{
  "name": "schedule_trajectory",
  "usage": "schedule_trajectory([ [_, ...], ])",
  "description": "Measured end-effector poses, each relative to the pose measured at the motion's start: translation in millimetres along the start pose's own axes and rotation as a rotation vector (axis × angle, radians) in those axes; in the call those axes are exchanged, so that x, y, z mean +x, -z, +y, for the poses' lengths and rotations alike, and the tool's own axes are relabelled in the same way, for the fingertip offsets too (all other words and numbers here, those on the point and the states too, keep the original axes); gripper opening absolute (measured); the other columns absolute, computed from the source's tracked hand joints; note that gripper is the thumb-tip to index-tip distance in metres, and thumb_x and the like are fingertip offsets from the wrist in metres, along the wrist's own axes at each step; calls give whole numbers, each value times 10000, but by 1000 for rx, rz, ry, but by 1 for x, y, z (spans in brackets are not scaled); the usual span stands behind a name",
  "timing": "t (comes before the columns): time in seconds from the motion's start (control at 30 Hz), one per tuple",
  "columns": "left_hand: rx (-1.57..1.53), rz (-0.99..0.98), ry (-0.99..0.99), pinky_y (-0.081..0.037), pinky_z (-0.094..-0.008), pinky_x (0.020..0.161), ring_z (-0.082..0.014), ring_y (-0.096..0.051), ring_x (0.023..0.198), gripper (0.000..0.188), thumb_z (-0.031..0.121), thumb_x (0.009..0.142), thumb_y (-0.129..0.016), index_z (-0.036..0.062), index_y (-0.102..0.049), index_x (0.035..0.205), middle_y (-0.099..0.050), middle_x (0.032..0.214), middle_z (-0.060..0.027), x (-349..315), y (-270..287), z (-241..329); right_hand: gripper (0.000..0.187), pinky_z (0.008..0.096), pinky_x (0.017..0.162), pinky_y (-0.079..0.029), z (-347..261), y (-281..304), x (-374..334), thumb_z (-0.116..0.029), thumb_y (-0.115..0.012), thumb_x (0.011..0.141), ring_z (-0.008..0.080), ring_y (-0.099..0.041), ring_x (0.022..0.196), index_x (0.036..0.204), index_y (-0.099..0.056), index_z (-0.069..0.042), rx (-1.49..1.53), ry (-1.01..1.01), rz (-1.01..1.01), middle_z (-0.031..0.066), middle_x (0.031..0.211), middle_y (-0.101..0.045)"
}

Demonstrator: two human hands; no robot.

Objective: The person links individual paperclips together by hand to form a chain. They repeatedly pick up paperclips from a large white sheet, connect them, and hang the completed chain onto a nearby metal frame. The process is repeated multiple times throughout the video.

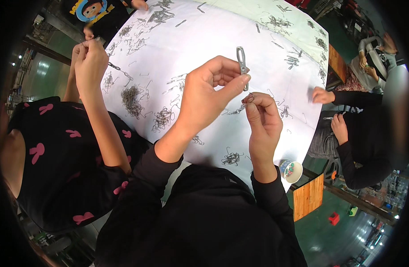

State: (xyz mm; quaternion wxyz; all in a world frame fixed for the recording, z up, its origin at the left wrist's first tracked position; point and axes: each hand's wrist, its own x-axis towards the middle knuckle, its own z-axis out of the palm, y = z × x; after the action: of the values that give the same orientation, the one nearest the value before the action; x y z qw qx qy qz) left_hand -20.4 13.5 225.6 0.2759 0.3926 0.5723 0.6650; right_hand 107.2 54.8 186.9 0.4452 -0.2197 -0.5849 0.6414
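My left hand is raised over the white table, its thumb and fingers closed on a slim silver metal link. The link stands nearly upright and has a long oval slot in its upper end. Just to the right and lower, my right hand pinches a small thin wire hook between thumb and forefinger. A short length of metal chain shows between the two hands, close to the right fingertips. Where that chain joins the hook or the link is too small to make out.
Piles of bent wire hooks and loose metal links lie about the white-covered table. A paper cup stands at the near right edge. Co-workers sit left and right; one person's hands hold a chain.
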Motion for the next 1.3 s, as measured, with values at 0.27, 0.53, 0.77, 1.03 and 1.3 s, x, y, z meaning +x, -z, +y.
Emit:
schedule_trajectory([
  [0.27,256,-42,-189,-440,-213,688,-67,-552,739,104,-8,775,-652,-5,-599,864,-630,829,-36,-9,-11,14,84,272,827,-417,6,9,-1,-61,-582,856,125,-517,872,914,-544,-14,-66,-32,11,43,926,-555],
  [0.53,211,21,-292,-382,-218,662,-59,-564,681,80,41,742,-661,32,-634,816,-636,722,4,-1,-6,15,126,240,692,-448,82,102,44,-111,-584,851,129,-576,791,952,-618,-44,-482,-140,170,52,867,-629],
  [0.77,246,43,-278,-380,-215,661,-55,-554,686,85,38,739,-662,30,-630,817,-634,730,4,7,-1,13,31,355,654,-471,185,152,22,-141,-628,775,248,-596,758,784,-633,-112,-1147,-279,-187,77,803,-601],
  [1.03,216,110,-203,-390,-216,670,-57,-538,689,87,41,732,-672,23,-613,793,-633,732,-2,10,4,8,104,355,635,-462,205,141,27,-127,-628,764,232,-582,760,840,-566,-94,-1345,-132,-283,54,831,-553],
  [1.3,244,84,-269,-370,-209,669,-52,-530,680,67,43,745,-663,23,-628,798,-628,720,-2,1,10,8,50,395,624,-480,195,142,21,-106,-573,789,269,-599,757,820,-548,-75,-1449,-135,-382,97,822,-571],
])
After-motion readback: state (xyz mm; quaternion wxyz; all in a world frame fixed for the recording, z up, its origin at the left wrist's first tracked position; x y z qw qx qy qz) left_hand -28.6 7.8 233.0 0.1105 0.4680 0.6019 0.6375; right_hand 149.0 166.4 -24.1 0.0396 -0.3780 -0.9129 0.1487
